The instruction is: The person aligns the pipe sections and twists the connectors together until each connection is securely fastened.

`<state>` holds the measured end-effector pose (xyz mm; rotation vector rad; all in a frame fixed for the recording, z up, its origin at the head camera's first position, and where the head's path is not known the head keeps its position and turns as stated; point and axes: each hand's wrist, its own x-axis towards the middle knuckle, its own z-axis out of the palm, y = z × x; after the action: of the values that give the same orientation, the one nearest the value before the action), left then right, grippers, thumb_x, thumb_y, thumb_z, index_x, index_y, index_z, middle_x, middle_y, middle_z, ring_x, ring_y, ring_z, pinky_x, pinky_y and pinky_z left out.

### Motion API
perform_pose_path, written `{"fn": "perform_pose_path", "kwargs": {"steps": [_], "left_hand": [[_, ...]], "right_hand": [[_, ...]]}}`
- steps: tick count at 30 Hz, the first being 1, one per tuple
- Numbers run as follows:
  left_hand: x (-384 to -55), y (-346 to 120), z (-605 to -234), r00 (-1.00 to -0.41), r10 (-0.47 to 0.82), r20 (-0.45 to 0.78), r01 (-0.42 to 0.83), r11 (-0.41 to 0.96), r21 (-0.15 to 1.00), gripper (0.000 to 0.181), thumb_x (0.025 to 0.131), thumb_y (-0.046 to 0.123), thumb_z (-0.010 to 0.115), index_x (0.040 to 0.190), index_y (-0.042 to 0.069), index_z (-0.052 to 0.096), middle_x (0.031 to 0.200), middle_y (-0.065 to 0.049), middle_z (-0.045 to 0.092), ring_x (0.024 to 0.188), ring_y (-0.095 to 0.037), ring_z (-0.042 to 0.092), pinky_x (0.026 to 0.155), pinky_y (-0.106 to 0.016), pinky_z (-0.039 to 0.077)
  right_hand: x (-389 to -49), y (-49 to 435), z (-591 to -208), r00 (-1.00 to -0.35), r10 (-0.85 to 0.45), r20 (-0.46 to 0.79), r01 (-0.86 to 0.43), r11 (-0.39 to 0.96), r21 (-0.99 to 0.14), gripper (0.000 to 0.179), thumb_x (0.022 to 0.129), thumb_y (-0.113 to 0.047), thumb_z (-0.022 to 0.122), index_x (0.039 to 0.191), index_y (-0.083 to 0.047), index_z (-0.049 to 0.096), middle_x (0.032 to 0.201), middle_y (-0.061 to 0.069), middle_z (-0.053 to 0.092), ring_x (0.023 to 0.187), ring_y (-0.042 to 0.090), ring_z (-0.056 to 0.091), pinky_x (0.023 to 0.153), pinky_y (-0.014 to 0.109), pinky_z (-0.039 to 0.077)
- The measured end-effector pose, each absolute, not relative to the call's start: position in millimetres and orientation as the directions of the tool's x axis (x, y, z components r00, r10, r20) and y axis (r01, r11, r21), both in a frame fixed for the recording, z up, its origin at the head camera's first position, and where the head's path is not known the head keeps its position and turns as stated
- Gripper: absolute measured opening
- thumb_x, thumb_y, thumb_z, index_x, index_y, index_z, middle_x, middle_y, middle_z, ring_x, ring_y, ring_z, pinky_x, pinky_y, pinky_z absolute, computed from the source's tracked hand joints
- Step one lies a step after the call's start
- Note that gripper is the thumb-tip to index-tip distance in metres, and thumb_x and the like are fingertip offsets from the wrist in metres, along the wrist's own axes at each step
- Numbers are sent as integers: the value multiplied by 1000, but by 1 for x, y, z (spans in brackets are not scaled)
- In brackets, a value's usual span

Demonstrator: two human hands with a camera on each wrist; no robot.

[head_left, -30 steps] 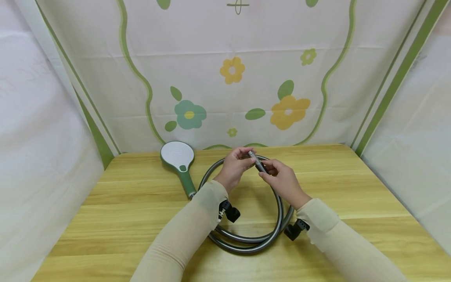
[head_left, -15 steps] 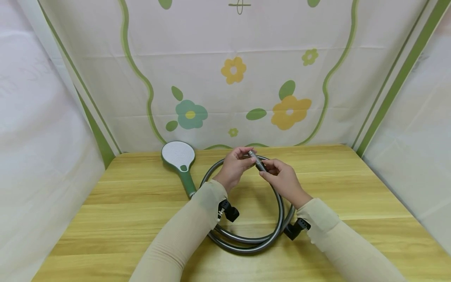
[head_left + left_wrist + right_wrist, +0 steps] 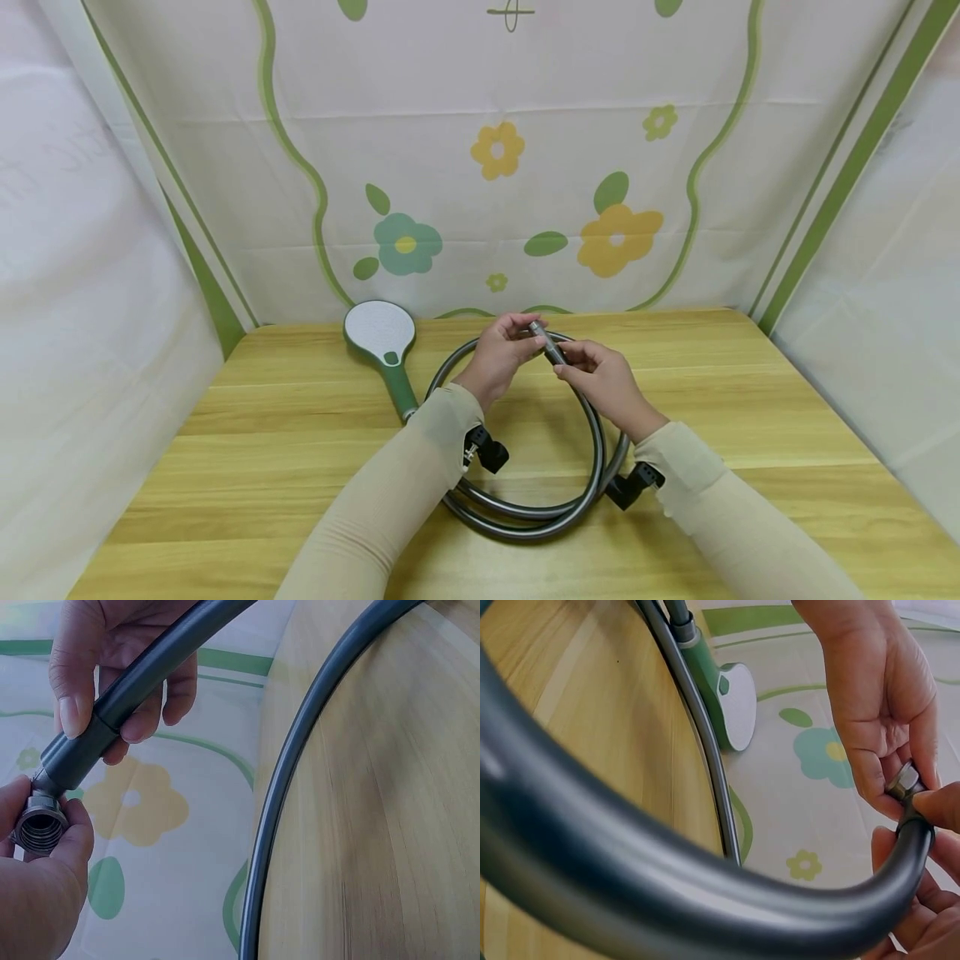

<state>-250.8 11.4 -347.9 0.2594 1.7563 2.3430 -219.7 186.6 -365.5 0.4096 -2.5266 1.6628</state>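
Above the table, my left hand [image 3: 497,358] pinches the threaded metal nut [image 3: 39,829] at the free end of a dark grey shower hose [image 3: 525,533]. Just behind that nut, my right hand [image 3: 606,385] grips the hose's dark end sleeve [image 3: 81,754] between thumb and fingers. The nut's open, ridged mouth shows in the left wrist view. The rest of the hose lies looped on the table beneath both hands. A green shower head [image 3: 380,333] with a pale spray face lies to the left. Its handle end meets the hose, partly hidden by my left sleeve.
The wooden table [image 3: 247,467] ends at the back against a white cloth [image 3: 450,75] printed with flowers. More white cloth hangs at both sides. Black camera mounts [image 3: 489,450] sit under the wrists, close over the hose loops.
Hardly anything differs. My right hand has shifted very slightly to the right, while both hands keep their hold on the hose end.
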Motion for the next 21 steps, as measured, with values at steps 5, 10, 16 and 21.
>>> {"fn": "perform_pose_path", "kwargs": {"steps": [5, 10, 16, 21], "left_hand": [[-251, 11, -348, -965, 262, 15, -58, -270, 961, 39, 91, -7, 60, 129, 1, 55, 135, -17, 53, 118, -28, 56, 98, -35, 49], [-251, 11, -348, -963, 269, 15, -61, -270, 961, 40, 91, -7, 60, 130, 1, 54, 136, -19, 52, 121, -31, 54, 98, -35, 49], [-251, 12, -348, -964, 265, 16, -58, -269, 961, 40, 90, -7, 61, 129, 1, 55, 134, -17, 54, 114, -25, 58, 97, -35, 49], [-252, 12, -346, -962, 272, 21, -58, -278, 959, 40, 91, -8, 60, 129, -1, 54, 136, -19, 52, 108, -19, 59, 98, -34, 49]], "right_hand": [[-219, 188, -364, -964, -191, 184, -240, 339, -910, 34, 91, -12, 67, 123, -1, 63, 109, 15, 68, 93, 20, 67, 77, 27, 55], [-220, 190, -364, -966, -211, 149, -207, 288, -935, 36, 92, -13, 66, 125, 0, 61, 112, 17, 66, 96, 19, 66, 81, 28, 55], [-223, 192, -366, -965, -235, 114, -167, 218, -962, 38, 93, -15, 66, 127, 1, 59, 115, 19, 64, 99, 21, 65, 84, 29, 54], [-224, 193, -366, -964, -247, 96, -143, 179, -973, 39, 93, -15, 65, 127, 2, 58, 116, 24, 62, 98, 23, 65, 87, 35, 54]]}}
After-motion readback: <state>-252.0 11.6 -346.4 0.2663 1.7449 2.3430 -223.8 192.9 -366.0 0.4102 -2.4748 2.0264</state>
